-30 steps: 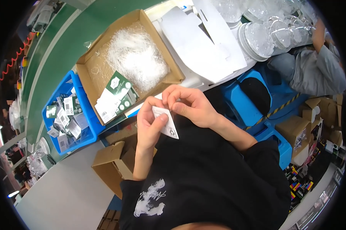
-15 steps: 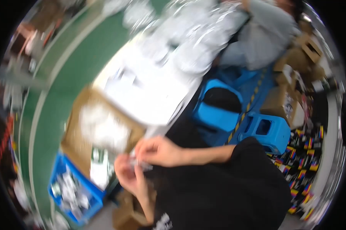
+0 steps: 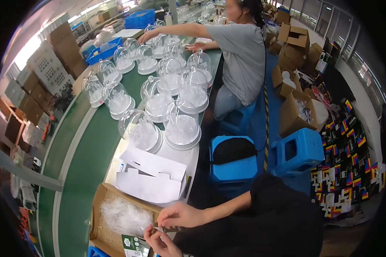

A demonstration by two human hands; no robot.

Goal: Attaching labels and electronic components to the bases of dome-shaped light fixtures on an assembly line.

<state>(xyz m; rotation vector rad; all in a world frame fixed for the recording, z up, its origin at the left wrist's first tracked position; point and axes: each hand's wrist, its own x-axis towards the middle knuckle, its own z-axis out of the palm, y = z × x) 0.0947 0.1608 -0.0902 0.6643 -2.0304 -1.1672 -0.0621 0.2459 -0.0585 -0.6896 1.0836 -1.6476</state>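
Observation:
My right hand comes in from the right, its fingers closed in a pinch. Just below it, my left hand has its thumb and fingers bent toward the right fingertips. Between the two hands is a small thin piece, greyish and partly covered by fingers; its kind is too small to tell. Beside the hands stands an open cardboard box with a tangled bundle of clear plastic in it. A green and white printed packet lies at the box's near side, next to my left hand.
A folded white carton lies on the bench beyond the box. Farther off stand several clear domes on white bases. A co-worker reaches over them. Blue stools stand at the right. A blue bin shows at the lower edge.
The view has tilted up, bringing the domes and the co-worker into sight. My hands sit lower in the picture, still together around the small piece. The blue bin has mostly left view.

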